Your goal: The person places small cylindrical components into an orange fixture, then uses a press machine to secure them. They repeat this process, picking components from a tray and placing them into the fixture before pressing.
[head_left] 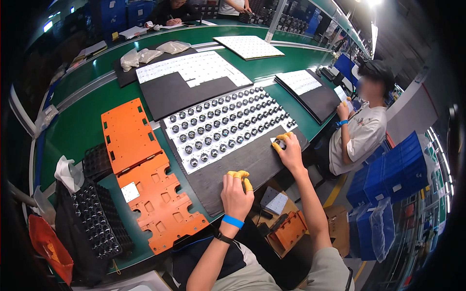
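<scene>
My right hand (290, 153), yellow covers on its fingertips, pinches a small white square piece with a dark round part (278, 142) at the right end of a black foam board (233, 179). On that board lies a white sheet (193, 167) of joined square pieces, most carrying a shiny black round part (214, 153), in several rows. Nearer me, my left hand (236, 196) hovers over the board's bare front area. Its covered fingers are loosely bent, thumb apart from them, and nothing shows between them.
Left of the board lies an orange perforated plate (131, 133) with a loose white square (130, 192). Black trays of round parts (94, 218) stand farther left. More boards with white sheets (194, 68) lie behind. A co-worker (361, 116) sits at right, near blue crates (388, 169).
</scene>
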A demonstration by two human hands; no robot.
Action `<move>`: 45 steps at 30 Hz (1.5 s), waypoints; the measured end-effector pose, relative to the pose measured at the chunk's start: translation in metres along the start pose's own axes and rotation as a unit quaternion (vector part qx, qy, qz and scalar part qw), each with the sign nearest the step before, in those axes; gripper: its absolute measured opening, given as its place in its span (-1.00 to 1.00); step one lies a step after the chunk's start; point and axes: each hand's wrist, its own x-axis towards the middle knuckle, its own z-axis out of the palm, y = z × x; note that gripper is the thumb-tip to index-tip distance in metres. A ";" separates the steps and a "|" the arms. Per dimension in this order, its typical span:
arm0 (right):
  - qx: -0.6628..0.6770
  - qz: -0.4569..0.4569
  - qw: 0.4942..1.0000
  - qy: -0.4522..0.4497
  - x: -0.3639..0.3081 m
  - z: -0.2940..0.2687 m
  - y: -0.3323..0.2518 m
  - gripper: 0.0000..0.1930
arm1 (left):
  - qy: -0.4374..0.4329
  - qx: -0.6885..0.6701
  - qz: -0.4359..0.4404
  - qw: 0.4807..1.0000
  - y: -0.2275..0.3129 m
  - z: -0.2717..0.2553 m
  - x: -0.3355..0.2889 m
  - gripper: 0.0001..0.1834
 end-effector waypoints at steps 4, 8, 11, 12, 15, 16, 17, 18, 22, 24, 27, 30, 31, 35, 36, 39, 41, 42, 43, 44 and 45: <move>0.034 -0.019 0.999 0.009 0.003 0.002 0.007 -0.67 | -0.002 0.001 0.002 1.000 0.001 0.000 0.000 -0.82; 0.090 -0.019 0.996 -0.014 0.007 0.000 0.016 -0.67 | -0.001 0.010 0.015 1.000 0.001 0.001 0.000 -0.83; 0.045 -0.032 0.998 0.019 0.006 -0.005 0.005 -0.68 | 0.003 0.017 0.022 1.000 0.000 0.001 0.000 -0.83; 0.029 -0.025 0.999 0.037 0.005 -0.003 0.000 -0.68 | 0.005 0.020 0.024 1.000 0.000 0.001 0.000 -0.83; -0.025 -0.012 0.999 0.035 0.001 0.001 0.007 -0.68 | 0.003 0.022 0.023 0.999 0.001 0.001 0.000 -0.84; -0.043 -0.009 0.999 0.025 0.001 0.003 0.013 -0.67 | 0.002 0.022 0.024 0.999 0.001 0.002 0.000 -0.84; -0.034 -0.025 0.999 0.033 0.000 0.003 0.019 -0.67 | 0.000 0.022 0.024 0.999 0.001 0.002 0.000 -0.84; -0.026 -0.040 0.998 0.040 0.000 0.003 0.025 -0.66 | -0.001 0.022 0.024 0.999 0.001 0.003 -0.001 -0.83; 0.001 -0.017 0.996 0.088 0.001 0.006 0.015 -0.65 | 0.003 0.032 0.032 0.999 0.000 0.002 0.000 -0.83; -0.024 0.020 0.996 0.078 0.003 0.006 0.014 -0.66 | 0.002 0.032 0.029 0.999 0.000 0.002 -0.001 -0.82; -0.045 0.046 0.996 0.070 0.006 0.004 0.018 -0.68 | 0.002 0.039 0.031 0.999 0.000 0.002 0.000 -0.82; -0.070 0.006 0.993 0.098 0.011 0.004 0.026 -0.69 | 0.009 0.038 0.036 0.999 0.001 0.002 0.000 -0.83; -0.082 -0.014 0.990 0.113 0.012 0.004 0.031 -0.70 | 0.006 0.038 0.035 0.999 0.001 0.003 0.000 -0.83; -0.080 -0.040 0.989 0.119 0.023 0.007 0.046 -0.69 | 0.001 0.042 0.037 0.998 0.001 0.004 -0.001 -0.84; -0.086 -0.037 0.989 0.114 0.023 0.007 0.049 -0.69 | 0.000 0.044 0.040 0.998 0.001 0.004 -0.001 -0.83; -0.097 -0.034 0.989 0.103 0.028 0.007 0.048 -0.69 | 0.002 0.041 0.039 0.998 0.002 0.003 0.000 -0.84; -0.101 -0.034 0.989 0.102 0.031 0.007 0.045 -0.69 | 0.007 0.032 0.033 0.999 0.002 0.003 0.000 -0.85; -0.103 -0.034 0.989 0.100 0.033 0.007 0.045 -0.70 | 0.010 0.027 0.030 0.999 0.003 0.003 0.000 -0.86; -0.105 -0.034 0.989 0.099 0.034 0.008 0.045 -0.70 | 0.010 0.026 0.031 0.999 0.003 0.003 0.000 -0.85; -0.107 -0.034 0.989 0.098 0.035 0.008 0.046 -0.70 | 0.010 0.025 0.032 0.999 0.004 0.002 0.000 -0.85; -0.110 -0.030 0.989 0.098 0.035 0.008 0.047 -0.70 | 0.009 0.025 0.033 0.999 0.004 0.002 0.000 -0.85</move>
